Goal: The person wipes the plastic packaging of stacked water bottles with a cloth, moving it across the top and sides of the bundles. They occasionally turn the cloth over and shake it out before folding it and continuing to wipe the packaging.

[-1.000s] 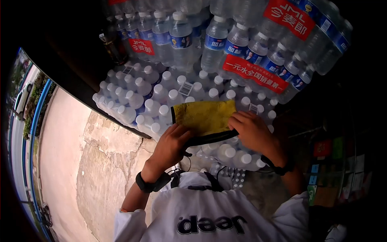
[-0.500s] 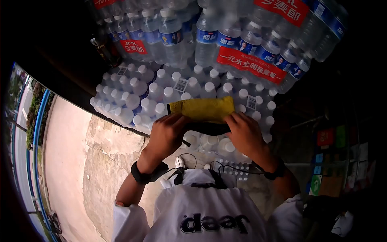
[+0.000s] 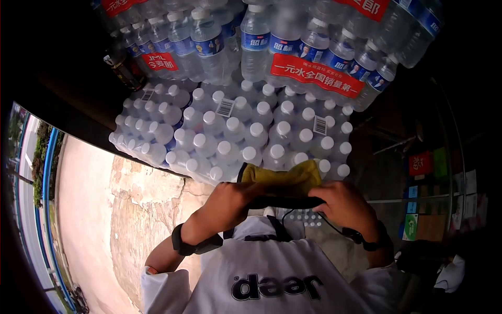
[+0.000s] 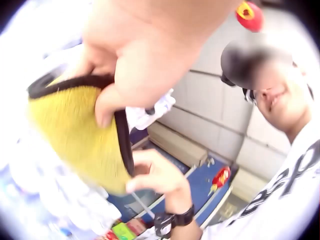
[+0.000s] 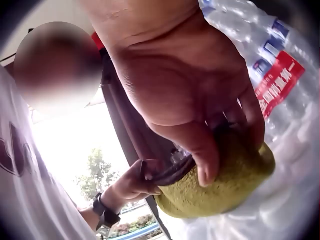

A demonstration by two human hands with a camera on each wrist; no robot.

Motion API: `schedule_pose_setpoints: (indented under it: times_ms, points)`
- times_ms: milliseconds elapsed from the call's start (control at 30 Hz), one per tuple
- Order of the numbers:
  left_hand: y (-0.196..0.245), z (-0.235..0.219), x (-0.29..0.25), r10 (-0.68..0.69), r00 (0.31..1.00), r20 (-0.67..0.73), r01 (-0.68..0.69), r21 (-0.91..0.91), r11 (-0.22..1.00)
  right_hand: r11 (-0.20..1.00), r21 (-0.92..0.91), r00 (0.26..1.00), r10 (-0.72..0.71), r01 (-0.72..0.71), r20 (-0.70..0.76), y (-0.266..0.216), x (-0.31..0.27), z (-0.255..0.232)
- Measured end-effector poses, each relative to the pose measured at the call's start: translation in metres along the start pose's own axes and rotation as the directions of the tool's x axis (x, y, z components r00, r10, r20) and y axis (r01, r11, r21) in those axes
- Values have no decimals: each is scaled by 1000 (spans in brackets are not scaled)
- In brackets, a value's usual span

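Note:
A yellow cleaning cloth (image 3: 293, 177) with a dark trimmed edge is stretched between both hands, close to the person's chest. My left hand (image 3: 226, 203) pinches one end, its thumb on the yellow side in the left wrist view, where the cloth (image 4: 75, 135) hangs in a fold. At the other end my right hand (image 3: 342, 204) grips the dark edge. In the right wrist view the thumb of the right hand (image 5: 185, 95) presses on the cloth (image 5: 210, 192), which bulges outward below it. Both wrists wear black bands.
Shrink-wrapped packs of water bottles (image 3: 230, 131) lie just beyond the cloth. More bottle packs (image 3: 314, 52) with red labels are stacked behind them. Pale cracked pavement (image 3: 125, 209) is at the left; a dim glass case (image 3: 418, 199) with boxes stands at the right.
Both hands have drawn the cloth back from over the bottles toward the chest. Its flat spread face has folded and now sags between the hands.

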State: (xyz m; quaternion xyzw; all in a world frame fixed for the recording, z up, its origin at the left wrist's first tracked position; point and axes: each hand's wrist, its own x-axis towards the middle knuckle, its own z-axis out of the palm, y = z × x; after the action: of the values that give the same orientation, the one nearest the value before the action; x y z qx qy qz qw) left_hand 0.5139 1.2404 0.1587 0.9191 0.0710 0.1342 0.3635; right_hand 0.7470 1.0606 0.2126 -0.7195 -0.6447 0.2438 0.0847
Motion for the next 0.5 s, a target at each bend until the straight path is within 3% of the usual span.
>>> schedule_pose_setpoints:
  times_ms: [67, 133, 233, 300, 367, 400, 433, 467, 500]
  points:
    - [9, 6, -19, -66, 976, 206, 64, 18, 998, 995, 72, 997, -78, 75, 27, -9, -20, 22]
    - [26, -11, -16, -27, 991, 128, 37, -80, 996, 990, 132, 998, -57, 52, 39, -18, -27, 8]
    - [25, -14, -3, -14, 980, 200, 34, -97, 995, 993, 116, 999, -28, 25, 21, -14, -29, 4]
    - [24, -24, 13, 14, 981, 191, -3, -59, 998, 993, 119, 999, -28, 25, 22, -8, -26, -1]
    - [29, -42, 35, 18, 992, 123, -24, 48, 999, 991, 130, 992, 56, -41, -113, -11, -21, -24]
    - [41, -57, 49, 13, 998, 58, -20, 131, 991, 997, 70, 948, 30, -8, -316, -15, -20, -38]
    - [51, -67, 62, 117, 984, -131, -90, 200, 976, 997, -64, 854, -61, 33, -517, -18, -19, -52]
    - [61, -76, 76, 230, 922, -310, -142, 280, 949, 968, -250, 708, -190, 20, -681, -25, -18, -68]
    - [69, -86, 89, 424, 812, -402, -264, 396, 879, 914, -405, 556, -342, 11, -757, -27, -16, -80]
